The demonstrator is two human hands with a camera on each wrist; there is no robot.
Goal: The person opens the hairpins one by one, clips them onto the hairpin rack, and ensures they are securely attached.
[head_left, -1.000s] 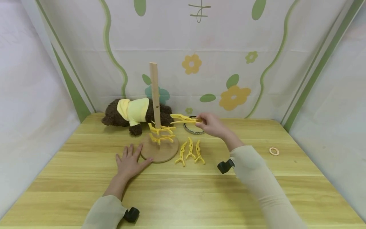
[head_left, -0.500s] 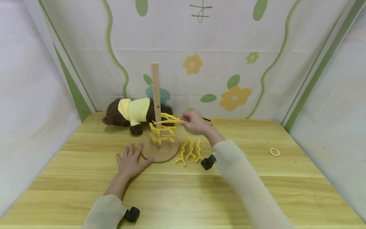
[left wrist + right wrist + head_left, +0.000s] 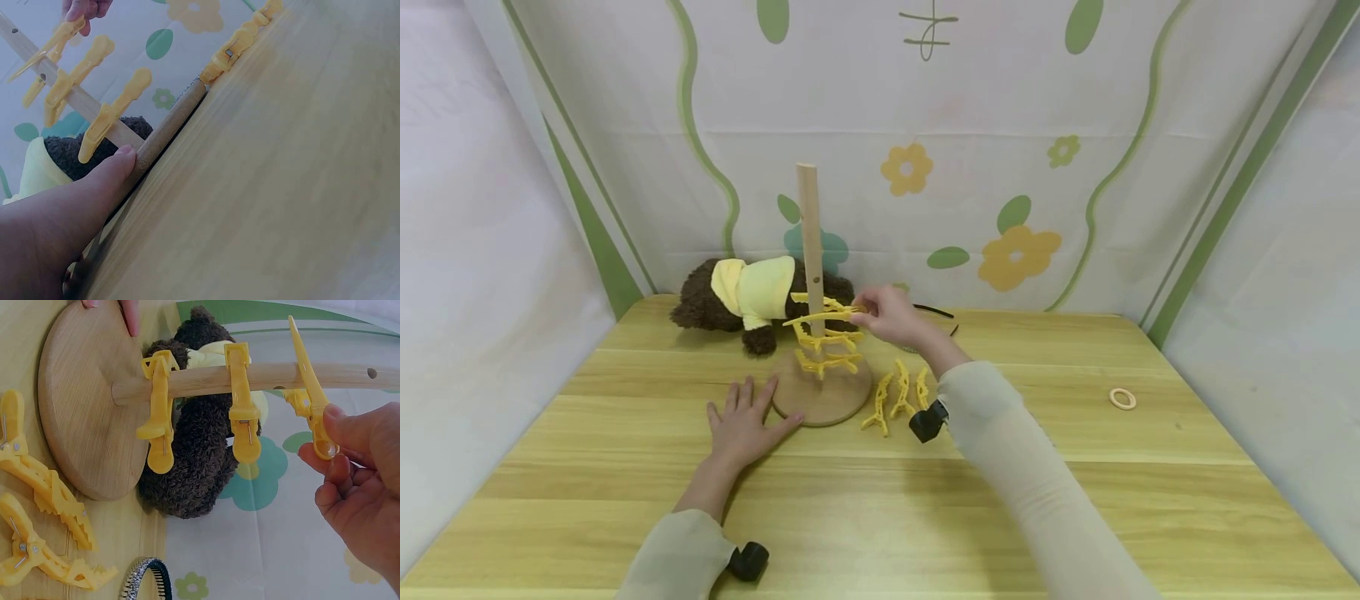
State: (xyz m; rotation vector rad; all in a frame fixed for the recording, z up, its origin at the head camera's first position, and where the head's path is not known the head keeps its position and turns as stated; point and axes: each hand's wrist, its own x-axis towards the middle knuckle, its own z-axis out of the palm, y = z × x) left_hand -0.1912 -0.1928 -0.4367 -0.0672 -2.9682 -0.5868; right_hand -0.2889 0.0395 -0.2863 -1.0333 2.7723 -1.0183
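While your right hand (image 3: 889, 318) pinches a yellow alligator clip (image 3: 314, 394), jaws astride the wooden post (image 3: 810, 225), left hand (image 3: 743, 429) spread, thumb on the base (image 3: 831, 400), you're likely mid-clamping; next probably calls for easing the pinch.

On my feed, a brown plush toy (image 3: 200, 456) lay before the flower-printed curtain (image 3: 992, 108); I also saw a headband (image 3: 132, 580) and pale ring (image 3: 1112, 398).

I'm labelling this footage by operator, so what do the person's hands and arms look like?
The left hand and right hand are bare, without gloves. Pale beige long sleeves cover the forearms: the left sleeve and the right sleeve, which shows creases. A small, blocky black device sits at each cuff, left device and right device. No cables show.
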